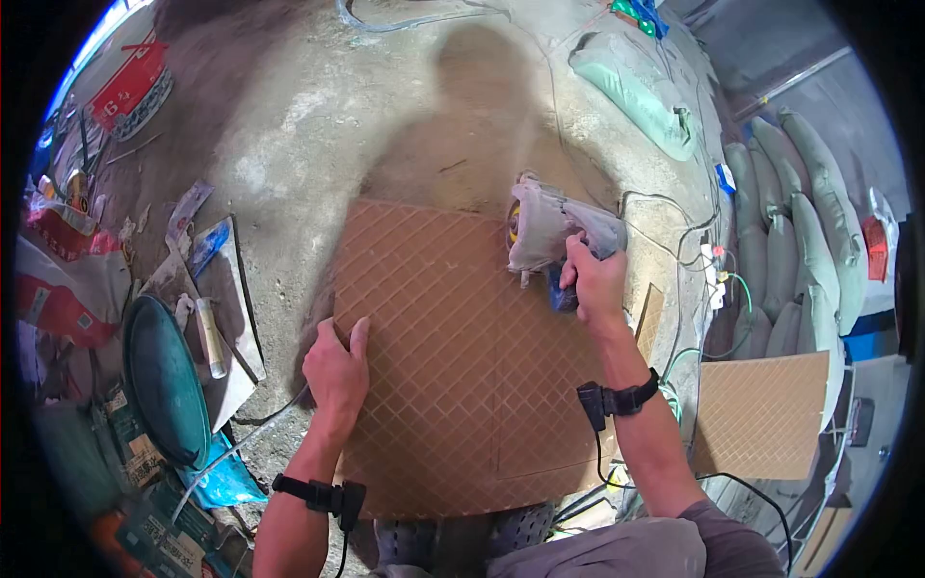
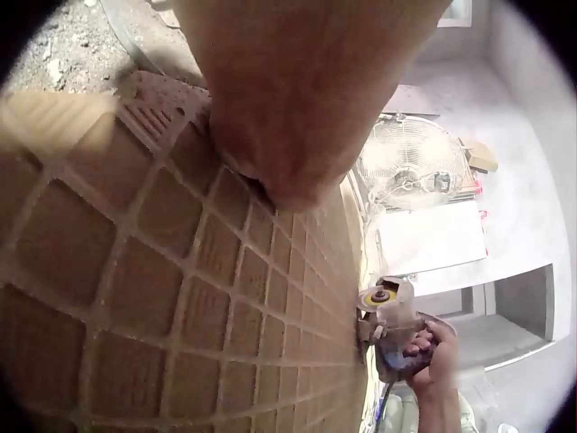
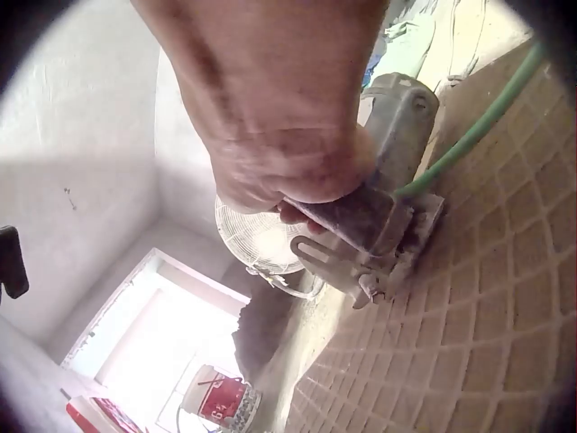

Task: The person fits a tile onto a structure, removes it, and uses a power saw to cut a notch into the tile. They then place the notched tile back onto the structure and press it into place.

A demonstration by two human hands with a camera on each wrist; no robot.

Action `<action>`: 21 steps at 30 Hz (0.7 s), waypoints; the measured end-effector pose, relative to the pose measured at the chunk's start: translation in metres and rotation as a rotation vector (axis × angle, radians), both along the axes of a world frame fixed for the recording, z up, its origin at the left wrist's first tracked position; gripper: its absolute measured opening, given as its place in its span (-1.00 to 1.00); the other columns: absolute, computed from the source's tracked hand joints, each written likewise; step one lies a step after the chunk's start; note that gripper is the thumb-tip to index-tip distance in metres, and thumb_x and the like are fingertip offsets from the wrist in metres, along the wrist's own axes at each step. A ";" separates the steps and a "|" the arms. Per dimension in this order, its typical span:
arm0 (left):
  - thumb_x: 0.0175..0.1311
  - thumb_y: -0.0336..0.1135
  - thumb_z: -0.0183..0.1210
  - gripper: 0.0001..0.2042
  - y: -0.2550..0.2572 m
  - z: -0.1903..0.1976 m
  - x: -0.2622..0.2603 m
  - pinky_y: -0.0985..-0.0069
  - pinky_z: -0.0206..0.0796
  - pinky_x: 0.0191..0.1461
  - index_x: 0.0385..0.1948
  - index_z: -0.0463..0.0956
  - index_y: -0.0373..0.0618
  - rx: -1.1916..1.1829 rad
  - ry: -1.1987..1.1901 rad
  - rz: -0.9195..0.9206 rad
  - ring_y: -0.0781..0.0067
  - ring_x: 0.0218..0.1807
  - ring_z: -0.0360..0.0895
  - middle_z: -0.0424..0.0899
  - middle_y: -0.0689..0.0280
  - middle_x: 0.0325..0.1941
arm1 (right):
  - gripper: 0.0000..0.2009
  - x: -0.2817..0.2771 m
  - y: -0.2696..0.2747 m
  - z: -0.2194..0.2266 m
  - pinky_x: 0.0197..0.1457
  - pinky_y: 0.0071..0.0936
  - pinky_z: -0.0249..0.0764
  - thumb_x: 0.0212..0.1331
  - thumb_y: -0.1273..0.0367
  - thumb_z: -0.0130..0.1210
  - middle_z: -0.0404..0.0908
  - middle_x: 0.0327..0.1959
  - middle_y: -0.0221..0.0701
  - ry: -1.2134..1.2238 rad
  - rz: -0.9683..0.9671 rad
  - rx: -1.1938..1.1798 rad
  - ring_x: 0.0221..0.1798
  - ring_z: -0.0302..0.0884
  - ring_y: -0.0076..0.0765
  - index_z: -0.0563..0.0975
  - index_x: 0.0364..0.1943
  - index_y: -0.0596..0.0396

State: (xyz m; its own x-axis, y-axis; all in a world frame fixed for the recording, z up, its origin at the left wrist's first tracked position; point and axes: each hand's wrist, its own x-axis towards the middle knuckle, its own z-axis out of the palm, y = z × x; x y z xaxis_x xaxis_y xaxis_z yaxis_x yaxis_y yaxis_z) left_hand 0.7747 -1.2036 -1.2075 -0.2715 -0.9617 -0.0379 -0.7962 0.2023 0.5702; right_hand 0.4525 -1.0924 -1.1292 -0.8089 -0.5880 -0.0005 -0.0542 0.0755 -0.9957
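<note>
A large brown tile (image 1: 434, 385) lies in front of me with its ridged grid side up, a straight line running down its right part. My left hand (image 1: 337, 376) grips its left edge; in the left wrist view some of the fingers are hidden behind the hand. My right hand (image 1: 599, 279) holds a dusty handheld tile cutter (image 1: 549, 226) by its handle at the tile's far right corner. The cutter's disc (image 2: 379, 298), with a yellow centre, shows in the left wrist view. From the right wrist view, the cutter's base plate (image 3: 419, 244) is close over the tile.
A smaller piece of tile (image 1: 761, 414) lies at the right. Grey sacks (image 1: 809, 222) are stacked behind it, and cables (image 1: 674, 207) run along the floor. On the left are a dark green basin (image 1: 166, 380) and a red-and-white bucket (image 1: 130, 91). A pale green sack (image 1: 631, 91) lies ahead.
</note>
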 end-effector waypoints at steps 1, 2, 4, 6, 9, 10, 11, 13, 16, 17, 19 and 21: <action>0.38 0.07 0.15 -0.47 0.000 0.000 0.000 0.01 0.46 -0.16 -0.02 0.48 -0.36 0.000 0.008 -0.002 -0.27 -0.23 0.64 0.67 -0.18 -0.33 | -0.93 0.000 0.000 0.000 -0.61 -0.54 0.32 0.24 0.47 0.16 0.44 -0.66 -0.49 -0.010 0.000 0.001 -0.71 0.34 -0.59 0.50 -0.34 0.13; 0.38 0.07 0.15 -0.47 0.000 0.001 0.000 0.01 0.46 -0.16 -0.02 0.48 -0.36 0.003 0.007 0.002 -0.27 -0.23 0.64 0.67 -0.18 -0.33 | -0.93 0.000 -0.001 0.000 -0.61 -0.54 0.32 0.24 0.47 0.16 0.44 -0.66 -0.49 -0.011 0.004 0.004 -0.71 0.34 -0.59 0.50 -0.34 0.13; 0.38 0.07 0.15 -0.47 0.000 0.001 0.000 0.01 0.46 -0.15 -0.02 0.48 -0.37 0.000 0.003 0.000 -0.27 -0.24 0.64 0.68 -0.17 -0.33 | -0.94 0.001 -0.002 0.003 -0.61 -0.54 0.32 0.24 0.47 0.16 0.44 -0.66 -0.50 -0.001 -0.005 0.011 -0.71 0.34 -0.59 0.51 -0.34 0.13; 0.38 0.07 0.15 -0.47 0.000 0.000 0.000 0.01 0.46 -0.15 -0.03 0.48 -0.37 0.000 0.009 -0.002 -0.26 -0.24 0.64 0.68 -0.16 -0.33 | -0.94 0.002 -0.003 0.006 -0.62 -0.54 0.31 0.24 0.47 0.16 0.44 -0.65 -0.51 -0.003 0.005 0.021 -0.71 0.34 -0.60 0.51 -0.33 0.13; 0.38 0.07 0.15 -0.47 0.000 0.002 0.000 0.01 0.46 -0.16 -0.03 0.48 -0.37 0.003 0.009 0.000 -0.26 -0.24 0.65 0.68 -0.16 -0.33 | -0.94 0.002 -0.004 0.007 -0.62 -0.54 0.30 0.24 0.47 0.16 0.44 -0.65 -0.50 -0.016 0.012 0.025 -0.71 0.34 -0.60 0.51 -0.33 0.13; 0.37 0.07 0.16 -0.47 0.000 0.003 0.000 0.02 0.46 -0.16 -0.03 0.48 -0.36 0.007 0.005 0.002 -0.25 -0.24 0.65 0.68 -0.16 -0.33 | -0.94 0.001 -0.005 0.007 -0.63 -0.54 0.30 0.24 0.47 0.15 0.45 -0.65 -0.50 -0.026 0.008 0.019 -0.71 0.34 -0.59 0.51 -0.34 0.13; 0.37 0.07 0.16 -0.47 0.000 0.004 -0.001 0.02 0.46 -0.16 -0.03 0.48 -0.36 0.007 0.005 0.005 -0.25 -0.24 0.65 0.68 -0.16 -0.33 | -0.94 -0.001 -0.005 0.006 -0.63 -0.54 0.30 0.24 0.47 0.15 0.45 -0.65 -0.50 -0.026 0.010 0.019 -0.71 0.34 -0.59 0.51 -0.34 0.13; 0.37 0.07 0.15 -0.47 0.000 0.004 -0.001 0.01 0.45 -0.15 -0.03 0.48 -0.36 0.009 0.011 0.006 -0.25 -0.24 0.65 0.68 -0.16 -0.33 | -0.94 -0.006 -0.005 0.003 -0.64 -0.54 0.28 0.24 0.47 0.15 0.45 -0.66 -0.49 -0.025 0.027 0.049 -0.71 0.34 -0.59 0.51 -0.34 0.14; 0.37 0.08 0.15 -0.46 -0.001 0.002 0.000 0.01 0.45 -0.15 -0.02 0.48 -0.36 0.049 -0.004 0.008 -0.26 -0.24 0.64 0.68 -0.15 -0.33 | -0.93 -0.009 -0.007 0.000 -0.64 -0.54 0.28 0.23 0.47 0.16 0.44 -0.66 -0.49 -0.006 0.053 0.055 -0.71 0.34 -0.59 0.50 -0.32 0.15; 0.37 0.08 0.15 -0.46 -0.001 0.003 0.000 0.01 0.45 -0.15 -0.02 0.48 -0.36 0.050 -0.005 0.011 -0.26 -0.24 0.64 0.68 -0.15 -0.33 | -0.93 -0.009 -0.008 0.001 -0.64 -0.54 0.28 0.23 0.47 0.16 0.44 -0.66 -0.49 -0.007 0.056 0.055 -0.71 0.34 -0.59 0.50 -0.32 0.15; 0.37 0.09 0.14 -0.45 0.000 0.003 -0.001 0.00 0.45 -0.13 -0.01 0.48 -0.35 0.019 0.004 0.009 -0.26 -0.23 0.64 0.68 -0.16 -0.32 | -0.91 -0.007 -0.010 0.004 -0.67 -0.54 0.27 0.20 0.48 0.18 0.46 -0.68 -0.47 -0.012 0.031 0.077 -0.74 0.35 -0.57 0.52 -0.39 0.18; 0.37 0.09 0.14 -0.45 0.000 0.000 -0.001 -0.01 0.45 -0.14 -0.02 0.48 -0.35 0.016 0.003 0.009 -0.27 -0.24 0.64 0.68 -0.16 -0.33 | -0.91 -0.006 -0.010 0.005 -0.67 -0.54 0.26 0.21 0.47 0.18 0.46 -0.68 -0.47 -0.020 0.025 0.068 -0.74 0.35 -0.57 0.52 -0.41 0.17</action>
